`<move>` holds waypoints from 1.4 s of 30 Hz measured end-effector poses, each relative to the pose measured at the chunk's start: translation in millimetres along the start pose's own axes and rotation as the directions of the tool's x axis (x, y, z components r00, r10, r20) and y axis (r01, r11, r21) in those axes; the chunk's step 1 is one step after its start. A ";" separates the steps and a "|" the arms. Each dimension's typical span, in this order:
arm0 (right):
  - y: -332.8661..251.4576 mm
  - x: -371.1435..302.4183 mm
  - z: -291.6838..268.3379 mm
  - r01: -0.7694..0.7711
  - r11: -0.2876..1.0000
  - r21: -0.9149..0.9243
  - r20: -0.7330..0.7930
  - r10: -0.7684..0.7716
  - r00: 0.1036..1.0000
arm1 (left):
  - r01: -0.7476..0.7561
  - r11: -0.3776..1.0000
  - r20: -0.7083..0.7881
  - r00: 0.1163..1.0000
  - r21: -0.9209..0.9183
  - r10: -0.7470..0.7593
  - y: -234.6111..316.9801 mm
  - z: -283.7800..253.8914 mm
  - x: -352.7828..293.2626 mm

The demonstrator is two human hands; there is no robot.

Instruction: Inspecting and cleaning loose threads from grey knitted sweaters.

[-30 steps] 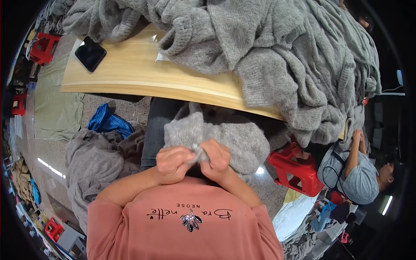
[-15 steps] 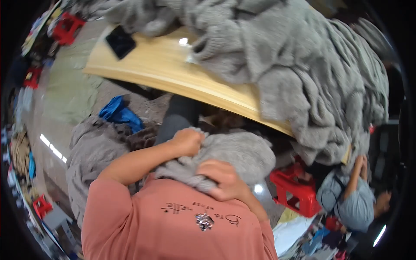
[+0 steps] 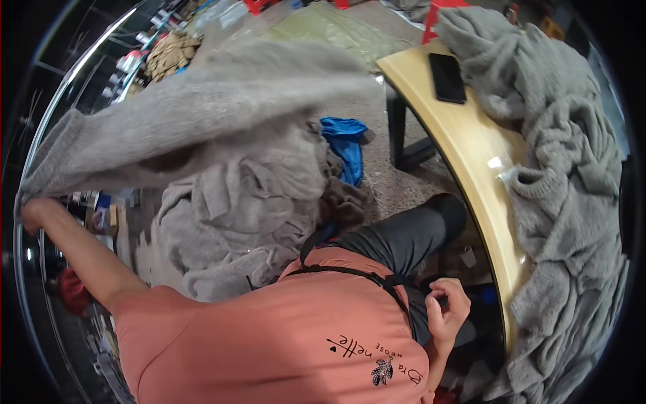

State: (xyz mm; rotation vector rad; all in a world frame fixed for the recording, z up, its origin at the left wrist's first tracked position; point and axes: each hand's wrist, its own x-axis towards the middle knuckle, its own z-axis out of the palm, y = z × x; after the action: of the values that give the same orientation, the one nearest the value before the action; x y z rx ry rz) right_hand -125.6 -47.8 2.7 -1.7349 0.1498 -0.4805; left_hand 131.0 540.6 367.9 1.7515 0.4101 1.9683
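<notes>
My left hand [image 3: 39,214] is at the far left, arm stretched out, its fingers closed on one end of a grey knit garment [image 3: 222,101]. The garment is spread through the air, blurred by motion, and its far end reaches toward the table corner. Below it lies a heap of similar grey knits [image 3: 249,209], partly covered by the swung piece. By my right thigh, my right hand [image 3: 449,310] is raised with loosely curled fingers and the thumb apart, holding nothing.
To the right stands a wooden table [image 3: 488,148] bearing a black phone [image 3: 447,78] and a long pile of grey knits [image 3: 565,202]. Blue cloth [image 3: 346,148] lies beside the floor heap. A tan heap [image 3: 171,55] and yellowish sheeting [image 3: 330,30] are farther back.
My view has turned left. The bundled garment has gone from my lap out to the left in my left hand, unfurling. My right hand has let go of it.
</notes>
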 end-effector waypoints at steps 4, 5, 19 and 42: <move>11.3 4.1 13.7 -0.084 0.986 -0.145 0.028 0.089 0.996 | -0.434 0.851 0.082 0.899 0.297 0.430 4.1 -54.0 3.2; 14.6 1.8 14.5 -0.139 0.965 -0.224 -0.011 0.140 0.990 | -0.577 0.748 0.180 0.816 0.328 0.550 1.6 -48.0 -19.5; 52.0 -64.5 -7.0 -0.409 0.834 -0.371 -0.272 0.323 0.906 | 0.241 0.588 0.432 -0.480 -0.772 0.764 257.3 41.6 -488.6; 15.6 -56.7 -43.0 0.059 0.270 0.961 -0.230 0.663 0.712 | 0.945 0.311 -0.678 -0.160 0.105 0.717 321.8 -149.4 -532.8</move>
State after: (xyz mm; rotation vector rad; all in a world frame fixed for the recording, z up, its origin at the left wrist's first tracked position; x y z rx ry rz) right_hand -191.3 -70.0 -19.3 -0.2473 0.5829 -0.6236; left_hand -24.1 0.0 62.1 -0.8343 2.8138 2.2222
